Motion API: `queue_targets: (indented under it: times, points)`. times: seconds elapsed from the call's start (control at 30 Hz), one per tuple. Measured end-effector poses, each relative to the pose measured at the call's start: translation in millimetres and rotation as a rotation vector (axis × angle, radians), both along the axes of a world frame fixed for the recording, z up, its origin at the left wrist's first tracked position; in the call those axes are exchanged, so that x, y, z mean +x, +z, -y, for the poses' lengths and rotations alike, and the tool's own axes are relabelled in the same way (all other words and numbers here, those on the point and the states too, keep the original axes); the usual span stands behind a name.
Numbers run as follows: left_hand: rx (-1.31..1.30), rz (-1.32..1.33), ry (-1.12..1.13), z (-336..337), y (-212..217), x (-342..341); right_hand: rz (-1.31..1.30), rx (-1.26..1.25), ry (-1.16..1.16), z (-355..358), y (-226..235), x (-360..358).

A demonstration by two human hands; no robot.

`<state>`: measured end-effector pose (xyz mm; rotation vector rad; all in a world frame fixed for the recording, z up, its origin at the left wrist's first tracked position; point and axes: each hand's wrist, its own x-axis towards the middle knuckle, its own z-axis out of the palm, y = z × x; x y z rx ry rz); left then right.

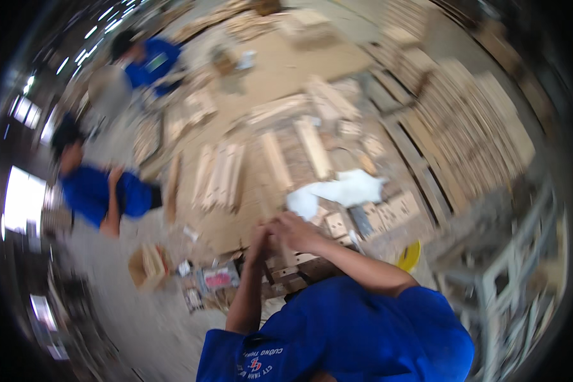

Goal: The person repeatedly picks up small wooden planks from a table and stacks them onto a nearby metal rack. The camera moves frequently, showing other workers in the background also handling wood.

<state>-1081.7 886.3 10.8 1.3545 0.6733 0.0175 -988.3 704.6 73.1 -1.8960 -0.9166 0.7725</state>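
Observation:
My left hand (259,243) and my right hand (297,233) meet in front of me over the near edge of the workbench (223,232). Their fingers are curled in and pressed close together; motion blur hides what lies between them. Just beyond my fingers a thin, pale, smeared shape looks like a wooden strip, but I cannot tell whether it is held. A crumpled white sheet (334,192) lies right of my hands. Drilled wooden blocks (398,210) sit beside that sheet. Several slatted wooden pieces (219,175) rest farther left on the bench.
Two people in blue shirts stand at the left, one nearer (102,191) and one farther (151,63). Stacked wooden boards (471,127) rise at the right. A cardboard box (149,266) stands at lower left. Near my right elbow is a yellow round object (410,256).

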Motion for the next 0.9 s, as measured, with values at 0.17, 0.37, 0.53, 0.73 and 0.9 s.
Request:
queue_targets:
  times: [0.17,0.37,0.53,0.73,0.9]
  points:
    - [0.531,-0.183,-0.008,-65,34,33,-0.417,0.177,0.031,94,15,-35]
    - [1.323,-0.205,-0.272,-83,55,68,-0.569,-0.058,-0.484,248,-42,-164]
    - [1.798,-0.612,-0.221,-70,70,59,-0.675,-0.426,-1.014,294,-108,-262]
    - [0.861,0.046,-0.477,37,81,18,-0.745,-0.584,-1.037,301,-197,-291]
    - [0.336,-0.305,-1.134,250,50,-71,-0.850,-0.786,-0.698,321,-275,-324]
